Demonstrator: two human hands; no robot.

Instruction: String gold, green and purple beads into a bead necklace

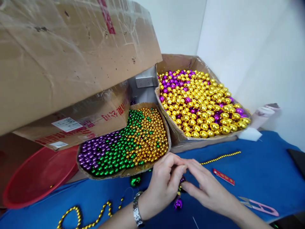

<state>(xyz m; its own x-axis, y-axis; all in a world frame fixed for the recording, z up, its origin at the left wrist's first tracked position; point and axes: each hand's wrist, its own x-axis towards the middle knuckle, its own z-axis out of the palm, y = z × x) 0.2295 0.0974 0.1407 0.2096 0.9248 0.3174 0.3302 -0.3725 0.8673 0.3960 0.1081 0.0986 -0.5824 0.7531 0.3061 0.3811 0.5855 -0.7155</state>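
My left hand [163,183], with a metal watch on the wrist, is closed in a pinch above the blue cloth. The fingertips of my right hand [202,183] meet it, and its thumb lies against a dark bead. Between the hands hangs a short bead strand, with small gold beads and a shiny purple ball [178,204] at the bottom. My fingers hide the strand's upper part. A shallow carton [170,140] of purple, green and gold beads is just behind my hands. A green ball [135,180] lies left of my left hand.
A larger carton [177,135] of gold and purple balls stands behind. Big cardboard boxes [78,63] overhang the left, above a red basin [21,187]. Gold bead strings [221,156] lie on the blue cloth [267,168], with pink thread snips [262,207] and a red packet [224,176] at right.
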